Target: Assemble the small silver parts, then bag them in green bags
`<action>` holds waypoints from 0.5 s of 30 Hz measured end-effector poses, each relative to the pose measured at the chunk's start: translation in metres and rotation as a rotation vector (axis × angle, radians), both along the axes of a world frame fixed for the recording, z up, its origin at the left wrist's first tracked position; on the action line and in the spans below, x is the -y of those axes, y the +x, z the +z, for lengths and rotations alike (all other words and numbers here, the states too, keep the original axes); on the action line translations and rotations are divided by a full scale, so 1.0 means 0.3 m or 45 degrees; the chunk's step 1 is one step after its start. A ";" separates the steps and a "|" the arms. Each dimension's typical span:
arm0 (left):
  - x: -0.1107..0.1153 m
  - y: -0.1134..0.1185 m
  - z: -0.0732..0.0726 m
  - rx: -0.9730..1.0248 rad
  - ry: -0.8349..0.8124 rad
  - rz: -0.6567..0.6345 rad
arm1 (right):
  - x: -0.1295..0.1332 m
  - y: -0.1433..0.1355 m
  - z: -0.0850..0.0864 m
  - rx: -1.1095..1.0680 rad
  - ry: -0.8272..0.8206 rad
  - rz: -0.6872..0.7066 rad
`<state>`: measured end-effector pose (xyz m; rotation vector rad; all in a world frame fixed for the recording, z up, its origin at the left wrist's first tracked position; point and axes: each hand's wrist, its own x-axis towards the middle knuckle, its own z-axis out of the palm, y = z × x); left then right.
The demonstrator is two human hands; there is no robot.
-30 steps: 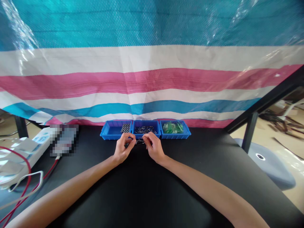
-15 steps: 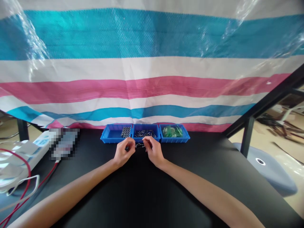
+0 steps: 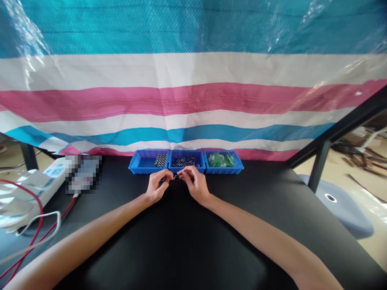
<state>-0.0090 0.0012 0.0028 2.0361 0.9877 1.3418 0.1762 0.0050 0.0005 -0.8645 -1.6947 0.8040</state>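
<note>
My left hand is closed in a pinch just in front of the blue bins, its fingertips on something too small to make out. Facing it, my right hand also pinches, with thumb and forefinger near the left fingertips. Small dark, shiny metal pieces show in the narrow gap between the hands. Behind them stands the middle blue bin, which holds loose screw-like metal pieces. The left blue bin has rows of small round metal parts at its right end.
Green plastic packets fill much of the right blue bin. On the left lie a white power strip, red and white cables and a blurred-out device. A striped sheet hangs behind the black table; a grey stool stands at right.
The camera view has tilted slightly, so the sheet and bins sit higher. My hands have drawn a little closer together, and the right fingertips have moved toward the left ones.
</note>
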 end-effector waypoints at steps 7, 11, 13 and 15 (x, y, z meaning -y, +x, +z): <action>0.001 -0.011 -0.009 0.050 -0.031 0.000 | -0.010 0.003 0.000 0.098 0.172 -0.127; 0.002 -0.008 -0.009 0.104 -0.029 0.019 | -0.011 0.002 0.000 0.095 0.163 -0.111; 0.003 -0.007 -0.011 0.129 -0.026 0.020 | -0.009 0.002 0.002 0.100 0.161 -0.120; 0.003 -0.007 -0.012 0.152 -0.020 0.019 | -0.007 0.002 0.004 0.100 0.158 -0.124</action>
